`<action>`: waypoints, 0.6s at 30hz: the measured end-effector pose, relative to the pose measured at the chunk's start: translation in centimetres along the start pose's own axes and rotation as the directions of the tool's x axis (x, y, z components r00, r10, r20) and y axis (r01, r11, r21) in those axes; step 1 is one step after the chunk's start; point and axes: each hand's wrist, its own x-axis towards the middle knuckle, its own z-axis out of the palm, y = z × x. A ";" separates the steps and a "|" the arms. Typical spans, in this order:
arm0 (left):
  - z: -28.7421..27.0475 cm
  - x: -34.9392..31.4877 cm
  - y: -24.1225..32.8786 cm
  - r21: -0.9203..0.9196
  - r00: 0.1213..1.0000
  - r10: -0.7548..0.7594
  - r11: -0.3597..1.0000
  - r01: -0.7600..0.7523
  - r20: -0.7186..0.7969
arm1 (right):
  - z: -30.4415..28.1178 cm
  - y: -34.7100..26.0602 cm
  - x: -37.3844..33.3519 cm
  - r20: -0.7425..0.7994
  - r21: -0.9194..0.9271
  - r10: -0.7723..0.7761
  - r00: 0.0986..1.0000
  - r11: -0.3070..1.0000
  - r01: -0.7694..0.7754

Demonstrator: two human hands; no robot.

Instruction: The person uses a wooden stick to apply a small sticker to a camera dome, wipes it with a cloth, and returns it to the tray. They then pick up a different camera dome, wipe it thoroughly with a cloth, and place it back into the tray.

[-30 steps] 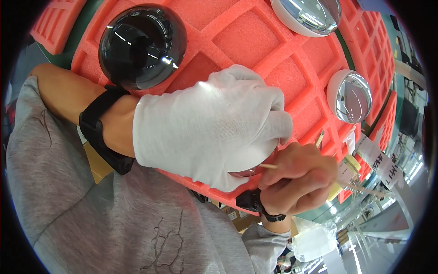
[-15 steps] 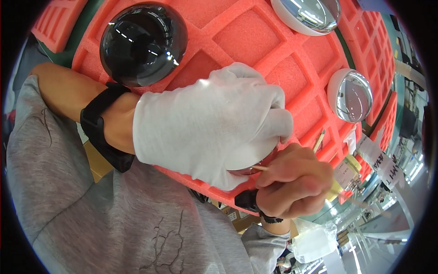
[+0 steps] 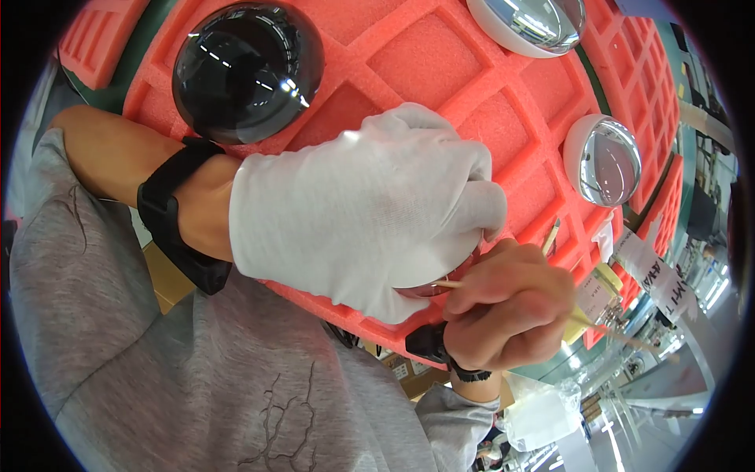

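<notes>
My left hand (image 3: 373,212), in a white cloth glove, is closed around a round clear glass piece (image 3: 425,290), like a lens or dome. Most of that glass is hidden under the glove; only its lower edge shows, with a reddish tint. My bare right hand (image 3: 515,308) pinches a thin wooden stick (image 3: 451,283). One end of the stick meets the visible edge of the glass, and its blurred far part sticks out beyond the hand to the right. Whether the tip carries cotton is too small to tell.
Beneath the hands lies a red foam tray (image 3: 429,55) with square pockets. On it sit a dark glossy dome (image 3: 248,75) and two clear glass domes with white sides, one at the top (image 3: 531,23) and a smaller one (image 3: 605,161) at right. A yellow-lidded labelled jar (image 3: 602,291) stands beyond.
My right hand and the stick have shifted very slightly, with the tip a little higher on the glass edge. The left hand keeps its grip almost unmoved.
</notes>
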 end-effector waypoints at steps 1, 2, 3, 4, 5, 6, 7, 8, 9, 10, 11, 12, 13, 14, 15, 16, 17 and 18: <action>-0.3 0.0 0.1 0.006 1.000 -0.013 1.000 0.013 -0.006 | 0.1 -0.1 0.2 -0.013 0.017 0.001 1.000 1.000 -0.001; -0.2 0.0 0.1 0.001 1.000 -0.012 1.000 0.012 -0.010 | 0.0 -0.2 0.1 -0.009 0.012 0.002 1.000 1.000 -0.002; -0.1 0.0 0.0 0.005 1.000 -0.013 1.000 0.013 0.005 | -0.1 -0.4 0.1 -0.003 -0.010 0.050 0.999 0.999 -0.050; -0.2 0.0 0.0 0.009 1.000 -0.016 1.000 0.015 0.020 | -0.3 -0.7 0.2 0.003 -0.030 0.097 0.995 0.995 -0.097; -0.2 -0.1 0.0 0.016 0.999 -0.020 1.000 0.019 0.036 | -0.3 -0.8 0.2 0.009 -0.049 0.144 0.990 0.988 -0.143; -0.2 -0.1 0.0 0.017 0.999 -0.023 1.000 0.022 0.033 | -0.2 -0.6 0.1 0.014 -0.048 0.144 0.989 0.989 -0.143; -0.3 -0.1 0.0 0.009 0.999 -0.013 1.000 0.013 0.044 | 0.0 -0.4 0.1 0.017 -0.078 0.066 0.998 0.995 -0.064; -0.4 0.0 -0.1 0.001 0.998 -0.004 1.000 0.004 0.056 | 0.2 -0.2 0.0 0.023 -0.107 -0.013 1.000 0.994 0.015; -0.5 0.0 -0.1 -0.005 0.998 0.005 1.000 -0.005 0.068 | 0.4 0.0 -0.1 0.031 -0.136 -0.092 0.995 0.986 0.095; -0.3 0.1 -0.2 -0.007 0.998 0.007 1.000 -0.007 0.069 | 0.5 0.1 -0.1 0.029 -0.138 -0.091 0.995 0.986 0.094; 0.1 0.0 -0.3 -0.026 0.999 0.029 0.999 -0.028 0.016 | 0.6 0.2 -0.2 0.027 -0.157 -0.120 0.992 0.980 0.122; 0.3 0.1 -0.5 -0.040 0.998 0.046 0.998 -0.047 -0.038 | 0.8 0.4 -0.2 0.029 -0.170 -0.150 0.988 0.974 0.152; 0.4 0.2 -0.5 -0.052 0.994 0.062 0.996 -0.067 -0.094 | 0.9 0.6 -0.2 0.030 -0.185 -0.180 0.983 0.966 0.183; 0.2 0.1 -0.5 -0.049 0.994 0.063 0.996 -0.068 -0.094 | 0.9 0.4 -0.2 0.030 -0.183 -0.183 0.983 0.965 0.185; 0.0 -0.1 -0.5 -0.031 0.997 0.042 0.999 -0.044 -0.060 | 0.6 0.0 -0.3 -0.012 -0.114 -0.049 0.999 0.992 0.048; -0.3 -0.2 -0.5 -0.012 0.999 0.020 1.000 -0.020 -0.026 | 0.3 -0.3 -0.3 -0.043 -0.039 0.088 0.995 0.995 -0.090; -0.4 -0.2 -0.3 0.005 1.000 -0.003 1.000 0.003 0.006 | 0.0 -0.6 -0.3 -0.063 0.037 0.227 0.972 0.974 -0.225; -0.3 -0.3 -0.2 0.005 1.000 -0.003 1.000 0.003 0.004 | -0.3 -0.4 -0.3 -0.062 0.036 0.226 0.972 0.974 -0.224</action>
